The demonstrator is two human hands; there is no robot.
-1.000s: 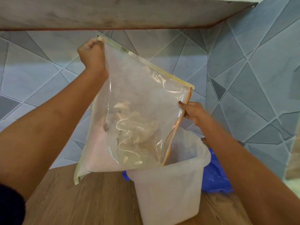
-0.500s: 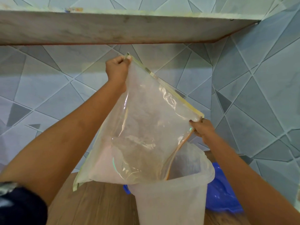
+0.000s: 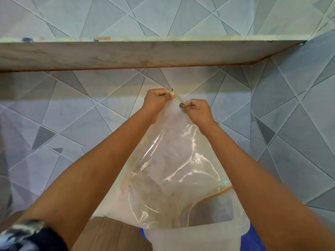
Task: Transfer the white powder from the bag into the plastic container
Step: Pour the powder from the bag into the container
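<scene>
Both hands, left hand (image 3: pixel 157 98) & right hand (image 3: pixel 196 108), pinch bag (image 3: pixel 174 178) edge up high; mouth below over container (image 3: pixel 208 236). We judge powder (image 3: pixel 116 205) mostly still inside bag, pour unfinished.

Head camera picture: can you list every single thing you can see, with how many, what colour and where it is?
Bag: one, clear plastic, hanging from both hands, lower end in the container.
White powder: one heap, white, in the bag's lower left part.
Container: one, cloudy white plastic, bottom centre, below the bag.
Blue thing: one, blue, behind the container on the right; cannot tell what it is.
Shelf: one, grey wood-look, across the top.
Wall tiles: many, grey triangles, behind everything.
Wooden surface: one, brown, bottom centre.
Left hand: one, pinching the bag's top edge.
Right hand: one, pinching the top edge beside the left.
</scene>
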